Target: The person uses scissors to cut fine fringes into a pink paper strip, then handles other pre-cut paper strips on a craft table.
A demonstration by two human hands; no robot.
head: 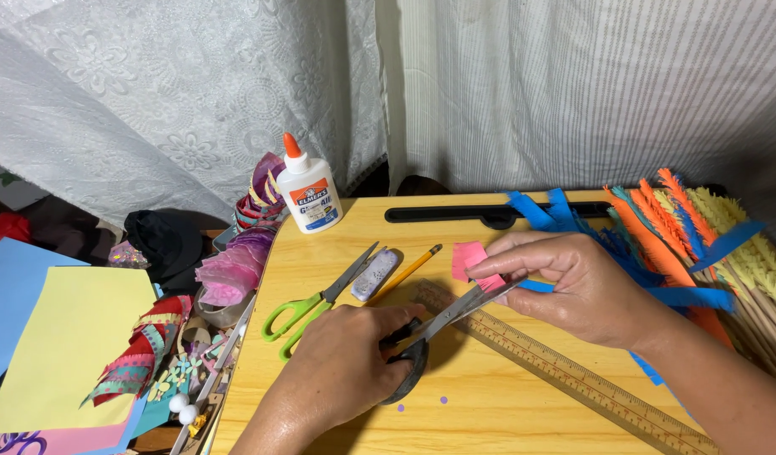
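1. Head view: left hand [342, 366] grips the black-handled scissors [434, 327], blades parted on the pink paper [475, 263] pinched by the right hand [573, 282].
2. Wooden ruler [565, 371] lies directly beneath the paper; bare table [481, 413] below it.
3. Paper: small, rectangular, flat; green scissors [316, 305] left of it.

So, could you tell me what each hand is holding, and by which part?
The left hand holds black-handled scissors by the handle loops. The right hand pinches a small pink paper piece by its lower right edge, at the blades.
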